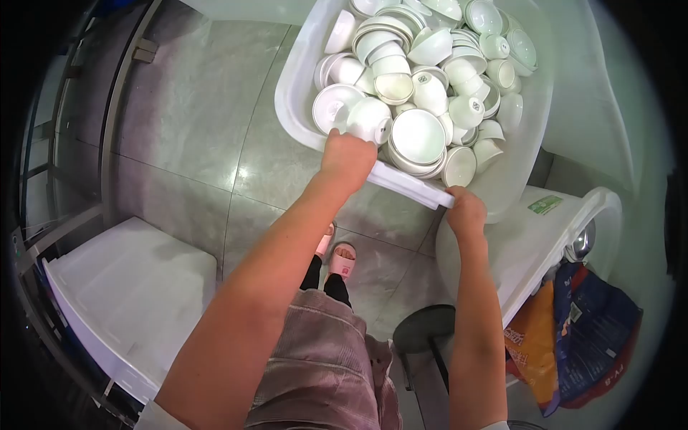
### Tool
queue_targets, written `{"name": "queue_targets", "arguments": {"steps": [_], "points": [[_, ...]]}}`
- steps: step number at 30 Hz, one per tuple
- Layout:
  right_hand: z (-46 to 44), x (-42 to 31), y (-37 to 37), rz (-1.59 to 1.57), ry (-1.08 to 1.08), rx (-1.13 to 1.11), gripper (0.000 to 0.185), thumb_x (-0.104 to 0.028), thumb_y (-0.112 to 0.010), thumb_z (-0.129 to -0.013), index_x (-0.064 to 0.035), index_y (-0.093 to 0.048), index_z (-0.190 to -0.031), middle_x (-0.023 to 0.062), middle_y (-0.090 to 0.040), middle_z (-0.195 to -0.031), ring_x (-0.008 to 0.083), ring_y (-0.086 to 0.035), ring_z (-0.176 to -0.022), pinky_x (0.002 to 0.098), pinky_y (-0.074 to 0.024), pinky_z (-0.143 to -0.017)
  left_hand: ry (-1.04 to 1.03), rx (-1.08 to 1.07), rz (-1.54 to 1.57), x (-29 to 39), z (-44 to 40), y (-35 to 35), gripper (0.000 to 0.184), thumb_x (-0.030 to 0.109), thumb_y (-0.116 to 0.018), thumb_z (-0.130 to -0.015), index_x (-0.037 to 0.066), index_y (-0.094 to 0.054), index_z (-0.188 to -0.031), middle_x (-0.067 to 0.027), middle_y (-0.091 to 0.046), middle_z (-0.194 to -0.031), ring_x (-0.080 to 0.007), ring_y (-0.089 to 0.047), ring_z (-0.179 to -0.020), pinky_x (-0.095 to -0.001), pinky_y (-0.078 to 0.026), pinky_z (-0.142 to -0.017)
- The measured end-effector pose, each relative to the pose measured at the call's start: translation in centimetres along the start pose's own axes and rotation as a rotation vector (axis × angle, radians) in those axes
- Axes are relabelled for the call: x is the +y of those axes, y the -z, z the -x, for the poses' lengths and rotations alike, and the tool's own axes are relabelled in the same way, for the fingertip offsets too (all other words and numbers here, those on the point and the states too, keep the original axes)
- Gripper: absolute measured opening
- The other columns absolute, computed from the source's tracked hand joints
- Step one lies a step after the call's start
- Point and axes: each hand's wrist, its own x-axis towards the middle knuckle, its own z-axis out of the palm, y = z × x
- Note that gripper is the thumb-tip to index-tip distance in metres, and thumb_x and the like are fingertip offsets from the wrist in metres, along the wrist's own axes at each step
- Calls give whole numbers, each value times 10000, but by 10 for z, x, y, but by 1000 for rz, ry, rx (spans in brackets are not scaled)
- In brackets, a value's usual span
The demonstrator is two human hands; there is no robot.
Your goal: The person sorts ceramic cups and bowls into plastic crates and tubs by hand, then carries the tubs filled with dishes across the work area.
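Observation:
A large white plastic tub [295, 118] full of white bowls and cups fills the upper part of the head view. My left hand [347, 159] is wrapped over its near rim, by an upturned bowl [370, 120]. Farther right along the same rim, my right hand [467, 209] grips near the corner. A stack of round bowls [418, 136] leans just inside the edge between my hands. Small cups [466, 112] lie tipped on their sides among the bowls. The fingertips of both hands are partly hidden by the rim.
At right stands another white container [494, 265] with a green label, a metal bowl [582, 242] and blue-and-orange bags [573, 330] beside it. A dark round stool [423, 328] is near my right arm. A white bin [143, 287] and metal rack [111, 107] line the left.

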Motion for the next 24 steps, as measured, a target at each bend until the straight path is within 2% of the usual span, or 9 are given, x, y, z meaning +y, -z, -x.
{"name": "queue_targets", "arguments": {"steps": [3, 6, 9, 12, 15, 17, 18, 19, 24], "points": [[15, -11, -6, 124, -62, 16, 286, -12, -599, -747, -105, -713, -992, 156, -694, -932, 339, -658, -893, 434, -512, -776, -80, 172, -39, -5, 18, -16, 126, 75, -670, -754, 173, -709, -823, -46, -712, -823, -197, -682, -836, -375, -437, -829], [36, -4, -20, 101, 72, 236, 323, -15, -606, -739, -120, -713, -1026, 169, -692, -903, 352, -658, -876, 443, -511, -787, -67, 266, -84, -2, 38, -30, 144, 74, -652, -751, 183, -721, -815, -45, -713, -809, -200, -688, -833, -374, -436, -829], [49, -17, 4, 118, 40, 169, 214, -15, -602, -742, -88, -697, -920, 162, -684, -855, 354, -656, -880, 446, -510, -781, -78, 401, -38, -1, 47, -25, 72, 67, -645, -729, 135, -661, -746, -85, -673, -742, -258, -663, -779, -404, -436, -818], [41, 7, -9, 54, 151, 274, 131, -16, -592, -701, -79, -637, -807, 140, -648, -764, 355, -631, -771, 464, -481, -694, -47, 381, -52, 12, 37, -32, 79, 81, -620, -751, 142, -670, -751, -74, -669, -733, -246, -657, -767, -396, -432, -819], [110, 8, -32, -68, 228, 352, 94, -41, -578, -685, -92, -603, -761, 116, -603, -714, 326, -595, -723, 440, -445, -665, -7, 324, -59, 34, 99, -64, 77, 105, -600, -775, 132, -665, -743, -72, -662, -748, -236, -647, -786, -387, -424, -818], [157, -3, -38, -36, 181, 201, 84, -59, -549, -723, -95, -599, -780, 95, -610, -762, 306, -599, -803, 424, -444, -741, -30, 399, 25, 43, 153, -80, 46, 96, -603, -734, 116, -639, -756, -72, -633, -766, -242, -610, -794, -381, -413, -814], [181, -10, -36, -121, 179, 237, 99, -62, -552, -721, -88, -603, -802, 93, -612, -773, 305, -602, -818, 427, -451, -759, -28, 410, 71, 49, 176, -92, 55, 87, -608, -705, 113, -629, -749, -71, -624, -758, -245, -601, -783, -383, -413, -798], [205, -8, -41, -143, 120, 96, 276, -23, -583, -708, -86, -685, -956, 112, -681, -916, 309, -628, -915, 437, -460, -817, 6, 356, 109, 56, 199, -106, 37, 83, -605, -703, 111, -609, -727, -73, -622, -762, -246, -600, -781, -382, -414, -781], [296, -15, -54, -217, 110, 24, 215, -42, -562, -715, -82, -646, -909, 80, -664, -935, 275, -621, -948, 432, -449, -830, 89, 150, 106, 89, 294, -146, 75, 87, -595, -726, 95, -607, -799, -68, -620, -815, -243, -595, -842, -403, -409, -813]]}}
